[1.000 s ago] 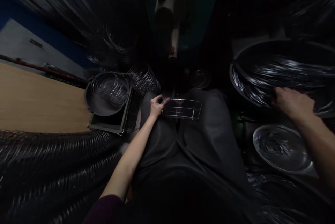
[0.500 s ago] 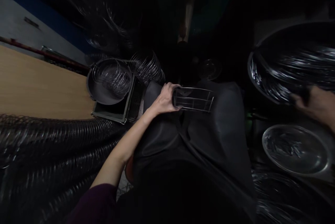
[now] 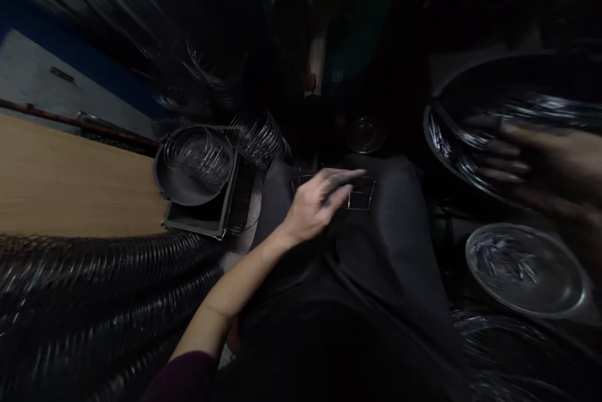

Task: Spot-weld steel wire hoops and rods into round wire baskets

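A small frame of thin metal wire [image 3: 360, 200] lies across my lap, bridging both thighs. Over it is my left hand [image 3: 316, 204], fingers stretched out and thumb apart, hiding the frame's middle. The hand seems not to grip the wire; whether it touches it I cannot tell. On the right, my right hand [image 3: 531, 157] is smeared by motion at the near left side of a large round basin [image 3: 429, 132] full of shiny thin metal pieces. Whether those fingers hold a piece cannot be made out.
Below the basin stands a shallow round dish [image 3: 559, 289] with short metal pieces. On the left are a grey pan [image 3: 176, 185] with wire rings, a green crate [image 3: 192, 224], a wire coil [image 3: 261, 138], dark stacked wire mesh [image 3: 117, 276] and a wooden board [image 3: 70, 182].
My left hand has let go of the wire frame's left end and moved right over it, fingers extending. The frame now rests on my lap. My right hand has reached farther left over the basin.
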Available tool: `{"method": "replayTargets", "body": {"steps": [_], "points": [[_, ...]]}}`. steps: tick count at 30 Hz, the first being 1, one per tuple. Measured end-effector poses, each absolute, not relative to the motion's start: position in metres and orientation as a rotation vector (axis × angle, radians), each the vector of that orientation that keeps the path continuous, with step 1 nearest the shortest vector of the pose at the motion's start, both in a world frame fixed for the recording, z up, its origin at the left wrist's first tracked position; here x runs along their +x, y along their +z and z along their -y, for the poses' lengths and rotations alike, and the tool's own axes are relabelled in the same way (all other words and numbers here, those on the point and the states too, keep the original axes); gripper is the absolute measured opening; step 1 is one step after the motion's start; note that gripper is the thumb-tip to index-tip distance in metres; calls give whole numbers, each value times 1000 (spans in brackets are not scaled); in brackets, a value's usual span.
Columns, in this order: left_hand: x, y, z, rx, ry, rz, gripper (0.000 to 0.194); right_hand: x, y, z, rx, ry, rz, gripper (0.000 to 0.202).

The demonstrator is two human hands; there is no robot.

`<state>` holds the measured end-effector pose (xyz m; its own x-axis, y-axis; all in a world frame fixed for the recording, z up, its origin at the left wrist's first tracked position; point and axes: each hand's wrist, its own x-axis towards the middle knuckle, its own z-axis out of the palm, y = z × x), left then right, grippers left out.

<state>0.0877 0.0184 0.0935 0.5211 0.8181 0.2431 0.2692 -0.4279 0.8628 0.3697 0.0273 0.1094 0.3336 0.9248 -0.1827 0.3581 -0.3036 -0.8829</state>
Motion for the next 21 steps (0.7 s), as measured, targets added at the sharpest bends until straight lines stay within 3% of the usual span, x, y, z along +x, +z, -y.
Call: {"method": "replayTargets", "body": {"steps": [3,6,9,14,17,21], "points": [[129,111,-19,1752,751,-719,31,324,145,-52,-1302,1324,760,29],[149,115,-31,1458,774,-688,26,283,162,-76,-1040,1463,570,31],[146,115,-52,1101,904,-721,23,265,147,-81,-1122,1377,761,22],[138,112,-94,712,1025,-811,24,260,79,-41,-1444,1072,1484,18],[137,105,-118,741,967,-822,25,257,56,-33,-1449,1086,1645,23],[110,88,-115,1119,881,-921,42,254,60,-62,-1492,940,1594,22]]}}
